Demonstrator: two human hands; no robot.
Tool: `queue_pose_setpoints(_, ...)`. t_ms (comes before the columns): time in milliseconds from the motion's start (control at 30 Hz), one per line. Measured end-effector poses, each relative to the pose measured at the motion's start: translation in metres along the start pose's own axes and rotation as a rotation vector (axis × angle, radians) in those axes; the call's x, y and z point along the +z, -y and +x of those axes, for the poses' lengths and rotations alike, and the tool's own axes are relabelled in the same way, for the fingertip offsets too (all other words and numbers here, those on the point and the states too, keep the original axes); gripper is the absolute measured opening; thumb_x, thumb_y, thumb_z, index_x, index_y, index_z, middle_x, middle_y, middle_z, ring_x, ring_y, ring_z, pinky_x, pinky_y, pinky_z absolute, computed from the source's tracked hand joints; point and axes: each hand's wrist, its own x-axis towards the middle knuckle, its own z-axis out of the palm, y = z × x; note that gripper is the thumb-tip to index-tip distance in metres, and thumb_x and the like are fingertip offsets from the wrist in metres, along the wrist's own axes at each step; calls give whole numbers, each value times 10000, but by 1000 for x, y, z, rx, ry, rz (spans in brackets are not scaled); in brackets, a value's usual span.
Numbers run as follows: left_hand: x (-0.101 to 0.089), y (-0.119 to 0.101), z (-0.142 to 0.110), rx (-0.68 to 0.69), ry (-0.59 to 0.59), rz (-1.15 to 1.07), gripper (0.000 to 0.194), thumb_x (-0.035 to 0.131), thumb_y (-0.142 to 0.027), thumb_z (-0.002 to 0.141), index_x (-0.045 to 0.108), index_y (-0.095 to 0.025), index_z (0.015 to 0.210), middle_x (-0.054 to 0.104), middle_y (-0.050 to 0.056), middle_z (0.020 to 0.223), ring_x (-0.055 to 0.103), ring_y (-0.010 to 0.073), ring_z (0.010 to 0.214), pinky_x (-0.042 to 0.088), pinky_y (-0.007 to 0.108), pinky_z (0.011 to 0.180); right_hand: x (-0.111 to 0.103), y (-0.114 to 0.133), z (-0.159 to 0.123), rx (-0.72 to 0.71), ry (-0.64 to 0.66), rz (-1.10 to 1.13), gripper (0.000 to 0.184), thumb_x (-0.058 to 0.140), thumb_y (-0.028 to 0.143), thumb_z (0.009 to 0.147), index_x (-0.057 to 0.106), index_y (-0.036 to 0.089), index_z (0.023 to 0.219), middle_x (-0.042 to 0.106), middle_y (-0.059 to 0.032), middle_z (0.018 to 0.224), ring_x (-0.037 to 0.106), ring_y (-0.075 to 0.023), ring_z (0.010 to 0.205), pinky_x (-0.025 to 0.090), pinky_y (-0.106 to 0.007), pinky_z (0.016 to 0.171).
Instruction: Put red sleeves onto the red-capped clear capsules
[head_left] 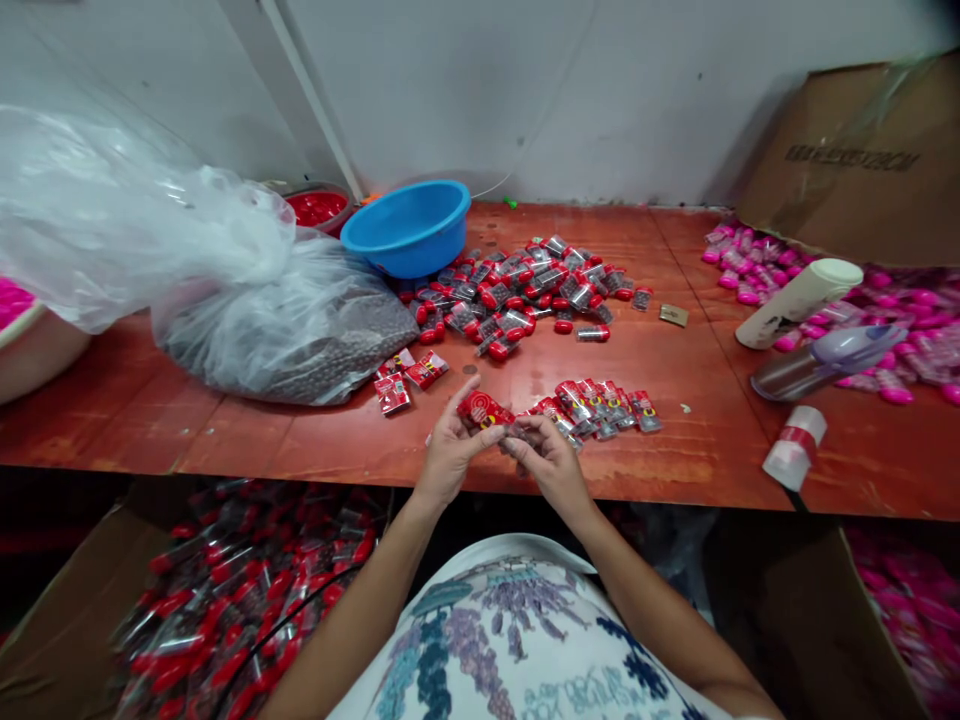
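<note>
My left hand (450,445) pinches a small red printed label (480,408) at the near edge of the red-brown table (675,460). My right hand (546,455) is closed around a small clear tube, mostly hidden by the fingers, right beside the label. Just beyond my right hand lies a short row of finished red-labelled tubes (604,405). A few loose red labels (409,378) lie to the left of my hands. A heap of red-capped clear tubes (521,290) fills the table's middle.
A blue basin (409,228) and a red-filled bowl (319,208) stand at the back. A big clear plastic bag of dark pellets (292,335) lies left. Pink tubes (885,320), bottles (799,300) and a cardboard box (862,160) crowd the right. A box of red tubes (240,600) sits below.
</note>
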Motion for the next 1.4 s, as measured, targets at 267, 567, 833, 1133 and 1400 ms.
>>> queue_pose_setpoints(267, -2, 4, 0, 65, -206, -10, 735, 832, -145, 558, 543, -194, 1232, 698, 13, 916, 659, 137, 791, 511, 267, 798, -9, 0, 1, 18, 95, 3, 329, 711, 323, 766, 590, 245, 1062, 672, -22, 980, 638, -164, 841, 529, -265, 665)
queue_pose_setpoints(567, 11, 6, -9, -76, -139, 74, 808, 854, -168, 523, 508, -143, 1253, 715, 33, 836, 670, 154, 724, 529, 287, 747, -28, -1, -3, -197, 111, -350, 409, 634, 277, 835, 582, 283, 1241, 636, -49, 1099, 609, -196, 979, 501, -345, 863)
queue_pose_setpoints(833, 21, 24, -13, -110, -117, -27, 685, 852, -196, 554, 556, -144, 1169, 690, 12, 811, 646, 129, 702, 547, 285, 709, -38, -10, -8, -248, -55, -298, 222, 672, 300, 802, 698, 256, 1018, 629, -22, 959, 598, -185, 920, 480, -315, 834)
queue_pose_setpoints(1133, 32, 50, -14, -140, -41, 66, 552, 835, -251, 583, 629, -149, 1084, 691, 75, 983, 653, 184, 839, 535, 326, 771, -66, -21, -27, -277, -180, -435, 232, 713, 347, 761, 669, 238, 961, 571, -15, 894, 560, -161, 756, 488, -284, 696)
queue_pose_setpoints(1400, 22, 62, 16, -163, -134, 466, 1094, 912, -297, 407, 412, -231, 1377, 573, 151, 1164, 626, 290, 938, 527, 418, 748, -175, 19, 29, -122, -450, -1053, 669, 585, 614, 783, 509, 243, 1336, 393, -156, 1402, 367, -331, 1315, 327, -513, 1046)
